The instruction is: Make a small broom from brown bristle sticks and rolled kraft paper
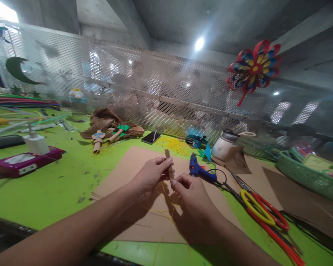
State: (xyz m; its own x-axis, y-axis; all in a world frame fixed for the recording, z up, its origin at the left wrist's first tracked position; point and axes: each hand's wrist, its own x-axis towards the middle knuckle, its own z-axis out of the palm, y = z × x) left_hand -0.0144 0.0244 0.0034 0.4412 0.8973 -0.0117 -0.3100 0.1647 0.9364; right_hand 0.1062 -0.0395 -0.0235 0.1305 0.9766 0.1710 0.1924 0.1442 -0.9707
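Between my two hands stands a narrow brown cardboard strip [167, 153], roughly upright. My left hand [155, 170] pinches it near its upper part, with thumb and fingers closed. Lower down, my right hand [190, 188] grips its bottom end between thumb and forefinger. Thin yellow string [163, 211] hangs in loops below my fingers, over a large sheet of brown cardboard [133, 229]. Just beyond my right hand lies a blue hot glue gun [199, 169]. How the string meets the strip is hidden by my fingers.
Scissors with red and yellow handles [258, 207] lie at right, before a green basket [302, 177]. A purple power strip [27, 162] sits at left. Farther back are brown paper crafts [100, 136], a phone [151, 137], yellow shreds [174, 146] and a jar [224, 144].
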